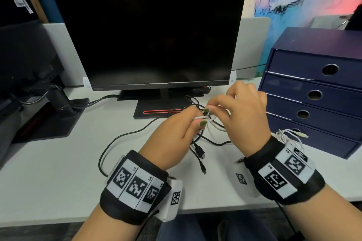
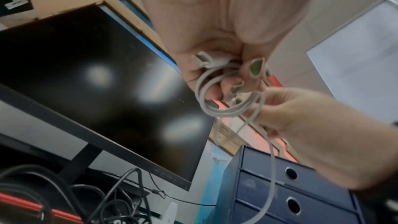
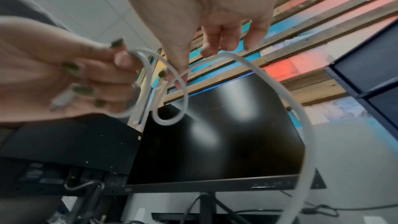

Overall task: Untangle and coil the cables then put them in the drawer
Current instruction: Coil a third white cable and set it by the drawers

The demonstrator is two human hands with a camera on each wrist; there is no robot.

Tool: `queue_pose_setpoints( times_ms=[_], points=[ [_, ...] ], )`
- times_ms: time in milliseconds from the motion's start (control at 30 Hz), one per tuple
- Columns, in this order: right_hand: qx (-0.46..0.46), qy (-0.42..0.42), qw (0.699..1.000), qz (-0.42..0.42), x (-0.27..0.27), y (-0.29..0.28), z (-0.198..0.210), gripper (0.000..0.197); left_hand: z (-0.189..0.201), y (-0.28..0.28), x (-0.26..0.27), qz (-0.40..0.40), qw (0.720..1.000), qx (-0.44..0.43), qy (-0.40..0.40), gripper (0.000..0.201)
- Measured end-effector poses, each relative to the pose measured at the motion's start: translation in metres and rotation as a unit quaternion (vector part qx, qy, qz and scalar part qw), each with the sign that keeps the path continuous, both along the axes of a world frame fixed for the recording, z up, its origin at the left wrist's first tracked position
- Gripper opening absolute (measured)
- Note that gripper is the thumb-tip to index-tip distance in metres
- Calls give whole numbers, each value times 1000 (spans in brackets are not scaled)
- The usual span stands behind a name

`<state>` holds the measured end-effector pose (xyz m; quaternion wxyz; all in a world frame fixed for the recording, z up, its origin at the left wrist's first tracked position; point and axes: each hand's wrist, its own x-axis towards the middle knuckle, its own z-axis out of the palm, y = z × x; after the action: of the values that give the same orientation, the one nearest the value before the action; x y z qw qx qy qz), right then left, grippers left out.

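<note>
Left hand [image 1: 172, 129] grip clamped on white cable [image 2: 206, 108] loops above the surface [image 1: 58, 172], right hand [image 1: 244, 111] pinching its free run, black cables [image 1: 197, 148] below, blue drawer unit [image 1: 313, 92] right

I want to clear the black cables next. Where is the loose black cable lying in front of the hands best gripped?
Take the black cable just behind its plug, coming from above and the near desk edge. That end lies free on the white desk, pointing toward the person, while farther up it crosses other cables under the left hand and right hand, both busy with the white cable.
</note>
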<state>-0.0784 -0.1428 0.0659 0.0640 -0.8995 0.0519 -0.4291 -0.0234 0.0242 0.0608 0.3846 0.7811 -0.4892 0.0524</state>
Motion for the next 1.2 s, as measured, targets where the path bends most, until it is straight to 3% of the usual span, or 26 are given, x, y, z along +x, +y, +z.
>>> queue_pose_setpoints(
  times_ms=[133,233,267,433,500,633,700,800,867,933,1033,1200],
  points=[
    [51,-22,998,-27,9,-11,0,17,4,4,-3,-38,991,-100,75,25],
    [101,-31,994,3,9,-10,-2,5,8,3,-4,-60,979,-156,117,27],
    [104,-17,994,15,9,-7,-4,10,10,3,-5,-59,976,-169,126,27],
    [110,131,979,111,4,5,-11,68,15,-2,-4,-28,958,-233,167,27],
    [198,145,952,181,0,10,-9,68,14,-2,-5,-25,953,-244,180,29],
    [339,124,892,272,1,21,-11,39,13,-3,-6,-24,953,-238,187,29],
    [436,110,838,309,1,24,-11,38,13,-2,-6,-26,953,-239,187,29],
    [553,82,757,338,-3,29,-5,36,11,-1,-3,-12,953,-243,178,29],
    [589,43,740,322,-3,30,-3,28,10,-1,-2,-14,958,-231,168,28],
    [600,0,748,284,0,25,0,23,9,-2,-2,-15,964,-212,159,27],
    [522,-32,822,223,1,10,3,21,9,-1,-1,2,966,-201,162,27],
    [323,55,922,204,1,-14,9,60,8,1,0,12,957,-215,196,28]
  ],
)
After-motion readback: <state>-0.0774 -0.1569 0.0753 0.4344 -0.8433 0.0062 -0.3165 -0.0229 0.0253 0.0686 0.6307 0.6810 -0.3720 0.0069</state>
